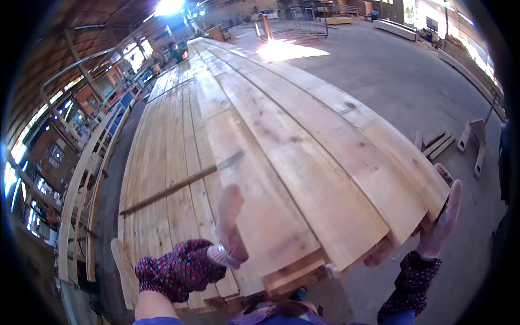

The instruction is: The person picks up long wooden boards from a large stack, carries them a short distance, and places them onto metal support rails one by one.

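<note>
A long stack of pale wooden planks runs away from me, its near ends stepped and uneven. My left hand, in a pinkish work glove, is over the planks at the left of centre. Slightly blurred and seen side-on, it looks stretched out and holds nothing I can see. Beyond it, a narrow wooden strip lies across the lower layer of boards. My right hand, also gloved, is at the stack's near right corner. Its fingers point upward along the outermost plank's edge, touching it with the palm side. Dark patterned sleeves cover both forearms.
A pallet jack stands on the floor to the right, beside some short timber pieces. Long timber rails run along the left. A person in green is at the stack's far end. Metal racks stand farther back.
</note>
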{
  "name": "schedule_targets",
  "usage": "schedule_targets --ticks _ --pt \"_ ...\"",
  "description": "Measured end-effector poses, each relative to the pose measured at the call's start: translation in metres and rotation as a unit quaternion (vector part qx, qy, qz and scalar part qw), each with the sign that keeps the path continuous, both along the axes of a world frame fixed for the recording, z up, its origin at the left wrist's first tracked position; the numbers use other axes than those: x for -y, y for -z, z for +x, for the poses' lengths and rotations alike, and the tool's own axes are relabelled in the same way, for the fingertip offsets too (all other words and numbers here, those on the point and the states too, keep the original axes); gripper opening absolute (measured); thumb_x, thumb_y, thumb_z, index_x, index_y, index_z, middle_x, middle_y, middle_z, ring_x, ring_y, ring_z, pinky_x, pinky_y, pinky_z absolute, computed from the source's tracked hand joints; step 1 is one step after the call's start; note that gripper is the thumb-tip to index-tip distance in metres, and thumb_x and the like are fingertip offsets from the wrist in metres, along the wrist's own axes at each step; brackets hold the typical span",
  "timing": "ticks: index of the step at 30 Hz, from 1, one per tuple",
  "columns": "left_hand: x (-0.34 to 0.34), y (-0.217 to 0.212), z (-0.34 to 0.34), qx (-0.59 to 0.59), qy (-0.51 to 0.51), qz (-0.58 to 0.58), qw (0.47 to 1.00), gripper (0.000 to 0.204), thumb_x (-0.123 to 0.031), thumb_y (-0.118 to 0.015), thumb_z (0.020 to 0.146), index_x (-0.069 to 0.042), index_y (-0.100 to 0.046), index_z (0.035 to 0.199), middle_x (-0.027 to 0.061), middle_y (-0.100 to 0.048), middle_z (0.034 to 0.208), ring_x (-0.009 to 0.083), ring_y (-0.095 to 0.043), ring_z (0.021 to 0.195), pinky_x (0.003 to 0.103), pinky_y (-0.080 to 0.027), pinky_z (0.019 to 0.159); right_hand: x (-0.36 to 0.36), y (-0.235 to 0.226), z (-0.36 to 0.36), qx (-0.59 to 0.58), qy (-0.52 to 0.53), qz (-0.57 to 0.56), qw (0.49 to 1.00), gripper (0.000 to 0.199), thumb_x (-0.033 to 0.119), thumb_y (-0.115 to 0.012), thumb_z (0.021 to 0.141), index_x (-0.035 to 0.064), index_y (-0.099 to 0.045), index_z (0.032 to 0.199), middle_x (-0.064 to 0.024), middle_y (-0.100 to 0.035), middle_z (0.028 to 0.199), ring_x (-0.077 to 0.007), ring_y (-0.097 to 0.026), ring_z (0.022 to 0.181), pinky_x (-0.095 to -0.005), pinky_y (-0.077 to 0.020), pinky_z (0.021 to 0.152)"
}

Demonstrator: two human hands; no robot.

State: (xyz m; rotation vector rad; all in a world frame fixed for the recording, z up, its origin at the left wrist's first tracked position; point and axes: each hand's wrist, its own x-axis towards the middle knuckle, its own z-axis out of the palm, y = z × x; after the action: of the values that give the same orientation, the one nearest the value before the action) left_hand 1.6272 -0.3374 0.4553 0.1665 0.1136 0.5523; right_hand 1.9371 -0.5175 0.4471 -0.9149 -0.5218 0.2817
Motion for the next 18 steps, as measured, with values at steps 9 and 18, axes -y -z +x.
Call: schedule_targets --ticks 9,18 --pt "0.000 0.016 0.016 -0.105 -0.185 0.183 0.960 0.064 -0.051 -0.045 0.092 -0.004 -0.038 0.135 0.0171 -0.049 0.129 0.0300 -0.054 0.112 0.044 -0.046 0.095 0.005 -0.006 0.006 0.054 0.025 -0.032 0.998 0.048 0.035 -0.045 0.097 -0.0072 -0.053 0.119 -0.0154 -0.058 0.115 -0.0209 -0.057 0.105 -0.0328 -0.0445 0.092" --pt "-0.016 0.047 -0.015 -0.457 -0.261 0.546 0.652 0.071 -0.059 -0.044 0.090 0.007 -0.048 0.112 0.0260 -0.050 0.116 0.0321 -0.048 0.110 0.039 -0.035 0.096 0.010 0.028 0.056 0.083 -0.024 -0.068 0.994 0.044 0.032 -0.047 0.096 -0.0037 -0.055 0.120 -0.0122 -0.058 0.120 -0.0203 -0.056 0.109 -0.0322 -0.0434 0.095"
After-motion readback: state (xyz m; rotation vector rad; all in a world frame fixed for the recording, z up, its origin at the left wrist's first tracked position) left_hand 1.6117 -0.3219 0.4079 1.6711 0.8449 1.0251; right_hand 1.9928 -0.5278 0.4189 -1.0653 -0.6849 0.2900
